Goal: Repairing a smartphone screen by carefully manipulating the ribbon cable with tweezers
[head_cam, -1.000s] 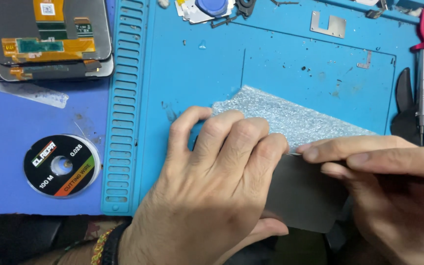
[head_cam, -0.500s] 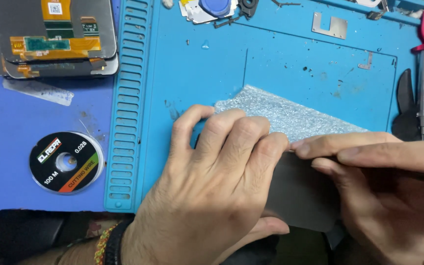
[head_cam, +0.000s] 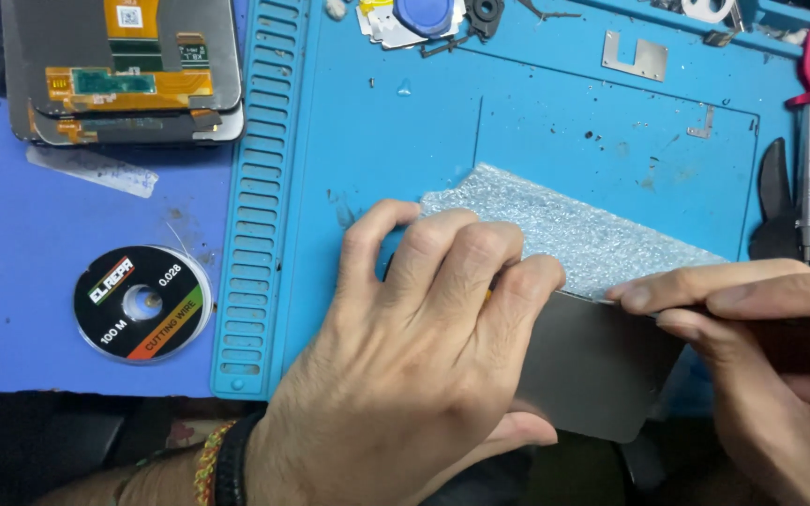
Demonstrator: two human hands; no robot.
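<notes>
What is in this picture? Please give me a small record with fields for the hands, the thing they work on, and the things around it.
left hand: lies flat, palm down, on a grey flat panel
right hand: fingertips pinched at the panel's upper edge
under the panel: a sheet of bubble wrap
work surface: blue repair mat
left of the mat: round black spool; stacked phone screens with orange flex cables
right edge: upright tools, partly cut off

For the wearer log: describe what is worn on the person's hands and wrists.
Both hands are bare, with no gloves or rings showing. The left hand has a black band and a braided yellow-and-red thread bracelet at its wrist. The right hand shows no sleeve; its wrist is out of frame.
</notes>
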